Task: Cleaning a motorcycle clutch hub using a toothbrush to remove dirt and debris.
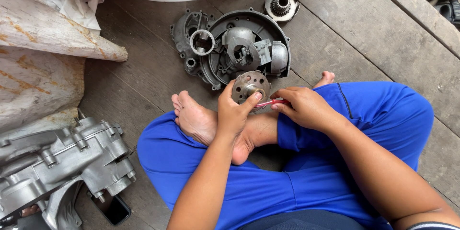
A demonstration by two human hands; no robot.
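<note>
Your left hand (235, 112) grips the disc (250, 86), a round perforated metal part with a central hub, thumb across its lower face and fingers wrapped behind the rim. It sits above your crossed feet, just at 6 o'clock of the big cover (242, 48) on the floor. The disc's face tilts up toward you and slightly to 4 o'clock; its axis through the hub runs roughly along that line, and the rim plane stands near upright. There's no long axis really, it's round.

Your right hand (304, 108) pinches a thin red tool (268, 103), whose tip sits at the hub. The tool lies almost level, its long axis running 3 to 9 o'clock, tip to 9.

As for progress, judging by the layout, teardown looks done: parts lie apart on the planks. Work at the hub looks mid-way; nothing is refitted yet.

Going outward, the cover holds a ring (202, 41) at its 10 o'clock. A small gear piece (281, 4) lies at 1 o'clock of the cover. An engine case (62, 158) sits well apart at 8 o'clock, with a phone (112, 209) beside it.
</note>
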